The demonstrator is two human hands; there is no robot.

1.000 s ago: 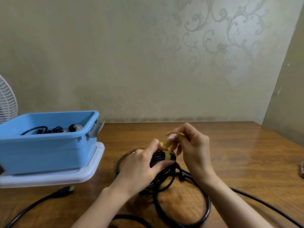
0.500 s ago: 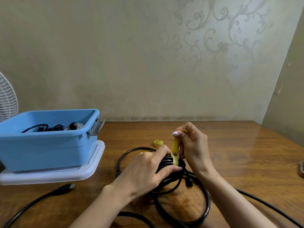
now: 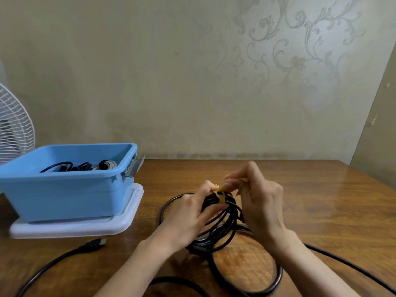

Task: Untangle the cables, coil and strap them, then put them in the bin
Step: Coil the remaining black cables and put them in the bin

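Table (image 3: 321, 211) of brown wood, against a patterned wall. Bin (image 3: 64, 196), blue, at the table's left; sits on a white lid (image 3: 128, 219) and holds coiled black and pale cables (image 3: 85, 166). Fan (image 3: 15, 125), white, at the left edge behind the bin. Loose cable (image 3: 276, 281), black, in wide loops on the table towards the near edge, partly under the coil. Coil (image 3: 222, 224) of black cable at the table's middle, raised between both hands, well apart from the bin. Left hand (image 3: 186, 219): grips the coil from the left, thumb on top just beside the strap. Right hand (image 3: 261, 202): fingers curled, pinches the strap's free end above the coil; blurred. Strap (image 3: 220, 195), yellow, wraps the coil's top. Plug (image 3: 96, 243) on a black lead, just in front of the lid; lead runs off the lower left edge.
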